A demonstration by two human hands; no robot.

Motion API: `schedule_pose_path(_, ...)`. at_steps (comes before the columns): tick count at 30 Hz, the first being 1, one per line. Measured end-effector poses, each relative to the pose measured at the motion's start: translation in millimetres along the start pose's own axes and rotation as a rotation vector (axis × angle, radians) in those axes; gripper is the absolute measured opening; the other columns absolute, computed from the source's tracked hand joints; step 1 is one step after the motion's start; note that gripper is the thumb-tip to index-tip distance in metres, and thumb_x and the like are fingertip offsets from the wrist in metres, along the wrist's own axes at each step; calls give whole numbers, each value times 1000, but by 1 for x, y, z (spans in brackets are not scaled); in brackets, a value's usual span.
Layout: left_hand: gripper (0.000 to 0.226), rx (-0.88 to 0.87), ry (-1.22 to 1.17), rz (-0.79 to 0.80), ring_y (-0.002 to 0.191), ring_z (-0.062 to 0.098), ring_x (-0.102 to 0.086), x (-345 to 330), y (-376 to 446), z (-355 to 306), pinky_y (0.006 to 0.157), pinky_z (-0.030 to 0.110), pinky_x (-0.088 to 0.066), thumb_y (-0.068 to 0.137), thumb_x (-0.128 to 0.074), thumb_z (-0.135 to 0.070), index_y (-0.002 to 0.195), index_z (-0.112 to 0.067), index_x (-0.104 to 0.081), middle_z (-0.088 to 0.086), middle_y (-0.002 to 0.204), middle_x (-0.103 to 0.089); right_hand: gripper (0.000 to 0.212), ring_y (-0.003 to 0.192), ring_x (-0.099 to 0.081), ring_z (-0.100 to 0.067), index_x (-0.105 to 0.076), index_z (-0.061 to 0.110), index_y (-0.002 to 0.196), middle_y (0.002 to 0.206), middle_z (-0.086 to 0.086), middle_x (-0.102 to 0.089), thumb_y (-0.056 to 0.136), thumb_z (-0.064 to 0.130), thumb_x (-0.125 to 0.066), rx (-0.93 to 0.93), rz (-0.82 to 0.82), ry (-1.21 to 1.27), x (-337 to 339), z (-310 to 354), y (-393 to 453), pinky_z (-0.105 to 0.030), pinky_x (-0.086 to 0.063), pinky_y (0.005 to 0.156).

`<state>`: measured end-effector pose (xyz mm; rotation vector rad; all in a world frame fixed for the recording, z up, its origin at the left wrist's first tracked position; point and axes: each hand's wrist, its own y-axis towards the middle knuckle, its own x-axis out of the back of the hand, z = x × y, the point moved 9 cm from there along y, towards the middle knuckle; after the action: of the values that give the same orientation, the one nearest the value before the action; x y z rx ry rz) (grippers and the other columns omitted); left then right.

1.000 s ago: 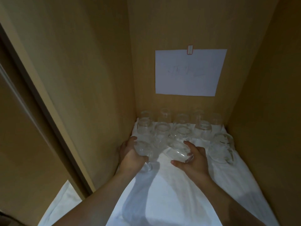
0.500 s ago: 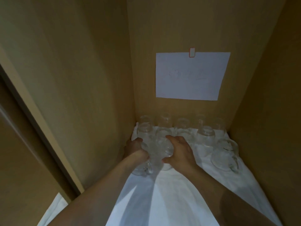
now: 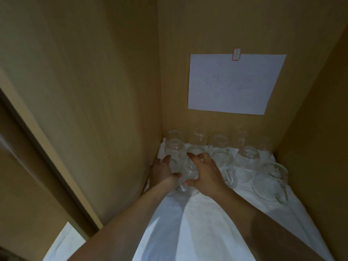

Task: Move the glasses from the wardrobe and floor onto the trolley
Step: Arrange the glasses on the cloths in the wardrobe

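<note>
1. Nearest, both forearms reach in over the white cloth (image 3: 197, 228) that lines the wardrobe floor – it probably cushions the glassware.
2. The left hand (image 3: 162, 171) curls around a glass by the wardrobe's left wall (image 3: 94, 110); its fingers wrap the far side, so it looks clamped on that glass.
3. The right hand (image 3: 206, 174) cups the handled glass (image 3: 189, 175) between the two hands, thumb near the base, fingers over the top – closed around it, apparently to lift two at once.
4. Just right of the right hand lie more handled glasses (image 3: 269, 182), some tipped on their sides.
5. Beyond the fingertips, rows of upright glasses (image 3: 246, 157) crowd close, so a lift risks knocking neighbours.
6. Farthest, a sheet of paper (image 3: 235, 83) is taped to the back panel. The trolley is out of view.
</note>
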<state>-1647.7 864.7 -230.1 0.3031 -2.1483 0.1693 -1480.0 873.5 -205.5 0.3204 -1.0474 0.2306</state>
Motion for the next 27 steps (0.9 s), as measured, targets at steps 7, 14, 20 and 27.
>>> schedule_pose_path(7, 73, -22, 14, -16, 129, 31, -50, 15, -19, -14, 107, 36, -43, 85, -71, -50, 146, -19, -46, 16, 145, -47, 115, 133, -40, -22, -9, 40, 159, 151, -1, -25, 73, 46, -85, 0, 75, 126, 10, -1, -20, -32, -43, 103)
schedule_pose_path(14, 67, -93, 31, -93, 139, 33, -40, 31, -67, -47, 111, 38, -38, 95, -62, -40, 153, -17, -37, 15, 153, -37, 109, 138, -37, -27, -12, 35, 159, 155, -3, -22, 76, 48, -81, -61, 51, 93, 35, -15, -62, -36, -42, 107)
schedule_pose_path(20, 63, -175, 81, -173, 139, 31, -38, 37, -122, -70, 114, 37, -30, 95, -63, -41, 148, -16, -43, 13, 151, -42, 106, 141, -32, -26, -19, 34, 158, 155, -3, -24, 74, 56, -80, -40, 36, 90, 46, -18, -105, -34, -39, 109)
schedule_pose_path(27, 65, -225, 126, -189, 141, 31, -39, 45, -178, -70, 114, 37, -32, 93, -65, -43, 149, -16, -45, 11, 153, -41, 99, 142, -33, -27, -24, 32, 157, 156, -3, -27, 76, 55, -77, 21, 65, 83, 42, -4, -142, -37, -38, 111)
